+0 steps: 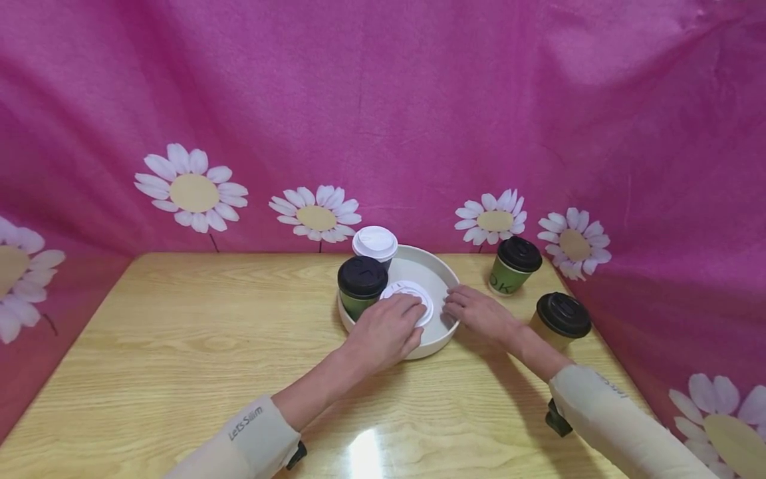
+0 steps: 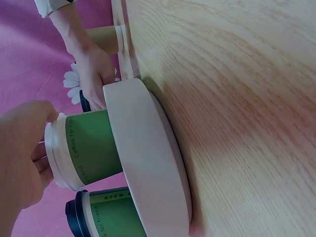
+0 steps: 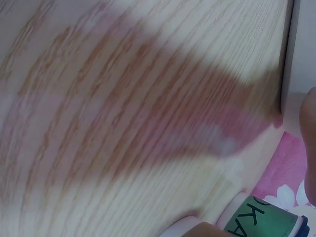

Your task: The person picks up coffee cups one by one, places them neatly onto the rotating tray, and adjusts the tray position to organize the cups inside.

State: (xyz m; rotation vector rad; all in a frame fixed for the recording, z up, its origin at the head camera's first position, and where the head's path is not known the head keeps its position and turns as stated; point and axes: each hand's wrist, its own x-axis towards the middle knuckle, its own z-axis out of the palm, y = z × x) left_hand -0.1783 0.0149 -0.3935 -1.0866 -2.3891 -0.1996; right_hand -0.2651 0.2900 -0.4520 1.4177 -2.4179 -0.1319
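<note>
My left hand grips a green paper coffee cup by its white lid. The cup stands inside a round, off-white tray with a raised wall. With its fingers over the rim, my right hand holds the tray's right side, and its thumb lies along the outer wall. A green cup with a black lid is in the tray, left of my left hand. Behind it is another cup with a white lid, its body mostly hidden.
Right of the tray, a green cup with a black lid stands toward the back of the wooden table. Nearer, by my right forearm, is a tan cup with a black lid. A pink curtain with daisies encloses the table's back and sides.
</note>
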